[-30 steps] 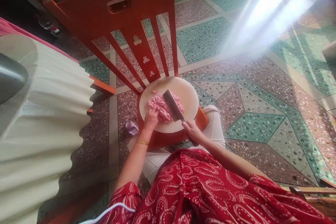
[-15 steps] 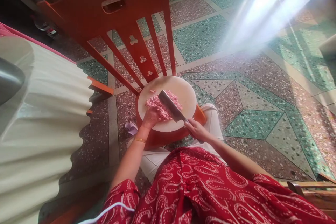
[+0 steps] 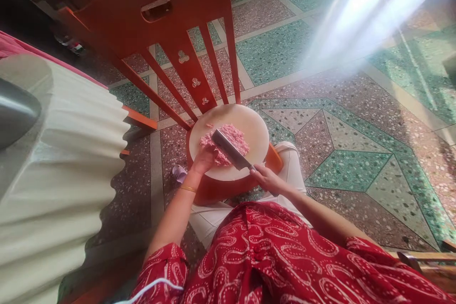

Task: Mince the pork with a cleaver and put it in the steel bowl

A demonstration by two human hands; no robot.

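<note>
A round white cutting board (image 3: 257,126) rests on the seat of a reddish wooden chair, with a mound of pink minced meat (image 3: 235,134) spread over its middle. My right hand (image 3: 269,179) is wrapped round the handle of a cleaver (image 3: 231,149), whose broad blade lies slantwise over the meat and points away to the left. At the left edge of the mound, my left hand (image 3: 205,159) is curled with its fingers close together by the meat and near the blade. What those fingers hold, if anything, is hidden.
The slatted chair back (image 3: 192,4) rises behind the board. On the left hangs a pale pleated cloth (image 3: 85,152) with a dark rounded object (image 3: 16,111) on top. Patterned terrazzo floor (image 3: 342,128) spreads to the right. A white cord (image 3: 153,286) crosses my left sleeve.
The cleaver's blade has shifted slightly left and lower over the meat, closer to my left hand. My left hand stays beside the mound. The whole view has shifted a little.
</note>
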